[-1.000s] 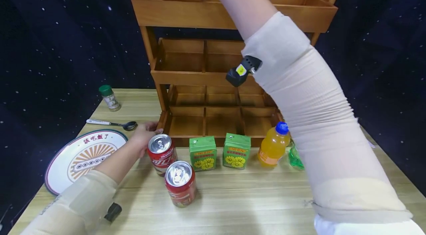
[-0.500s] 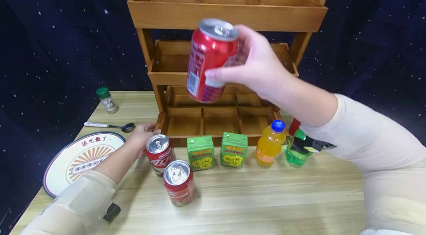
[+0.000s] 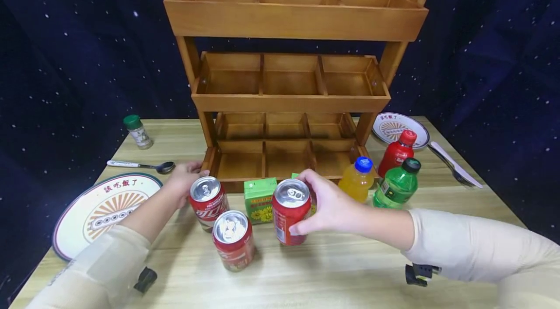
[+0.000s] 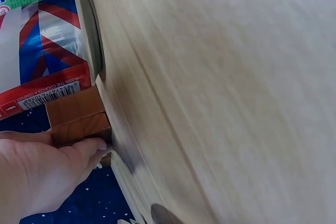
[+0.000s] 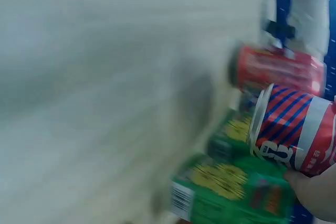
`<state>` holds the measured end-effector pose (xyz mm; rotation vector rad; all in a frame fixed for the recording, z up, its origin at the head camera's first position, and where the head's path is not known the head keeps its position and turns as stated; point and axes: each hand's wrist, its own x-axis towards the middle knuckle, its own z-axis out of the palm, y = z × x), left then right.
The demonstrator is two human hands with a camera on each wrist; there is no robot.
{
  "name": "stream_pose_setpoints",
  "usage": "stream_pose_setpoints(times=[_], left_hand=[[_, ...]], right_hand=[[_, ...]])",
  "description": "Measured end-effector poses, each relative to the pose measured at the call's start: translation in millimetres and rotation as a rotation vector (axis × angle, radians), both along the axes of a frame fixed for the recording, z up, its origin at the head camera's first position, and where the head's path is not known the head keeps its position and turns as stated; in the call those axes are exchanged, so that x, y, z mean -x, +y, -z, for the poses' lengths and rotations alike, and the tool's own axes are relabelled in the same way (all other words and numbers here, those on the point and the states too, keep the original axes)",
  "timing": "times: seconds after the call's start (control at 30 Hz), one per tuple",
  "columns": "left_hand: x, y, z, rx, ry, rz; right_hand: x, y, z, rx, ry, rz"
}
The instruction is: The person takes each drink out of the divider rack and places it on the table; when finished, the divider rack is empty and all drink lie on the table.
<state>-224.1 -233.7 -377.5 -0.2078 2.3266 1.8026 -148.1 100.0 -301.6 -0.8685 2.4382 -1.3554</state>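
My right hand [image 3: 330,204] grips a red soda can [image 3: 283,214], thumb on the near side, low in front of the green drink cartons. In the right wrist view that soda can [image 5: 294,129] is level with the green carton [image 5: 226,187]. My left hand [image 3: 180,185] holds the lower left corner of the three-tier wooden rack [image 3: 288,104]. The left wrist view shows its thumb against the wooden rack's end [image 4: 79,116]. Two more red soda cans stand upright near it: one cola can [image 3: 209,202] beside the left hand, another can [image 3: 234,241] closer to me.
A green carton [image 3: 260,199] stands before the rack. To the right are an orange juice bottle [image 3: 355,185], a green bottle [image 3: 398,185], a red bottle [image 3: 395,153], a plate [image 3: 422,136] and cutlery [image 3: 459,165]. Left: a large plate [image 3: 65,226], spoon [image 3: 164,168] and spice jar [image 3: 139,134].
My right hand has come down from above the rack's top tier with the soda can, to in front of the cartons near the table. The left hand stays at the rack's corner.
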Motion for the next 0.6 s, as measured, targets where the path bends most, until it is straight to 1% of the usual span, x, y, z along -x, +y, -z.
stream_pose_setpoints(times=[0.1,0.23,0.4,0.6], left_hand=[[-0.4,1,-1.7,-0.004,0.001,0.001],[-1.3,2,-3.3,0.005,-0.009,-0.003],[-1.6,3,-3.5,0.003,-0.011,0.0],[-1.6,2,-3.3,0.004,-0.012,-0.004]], right_hand=[[-2.9,0,16.4,-0.051,0.015,0.0],[-4.6,0,30.2,-0.043,0.041,-0.019],[-6.0,-1,40.0,-0.024,0.078,-0.028],[-5.0,-1,50.2,0.022,0.032,-0.012]])
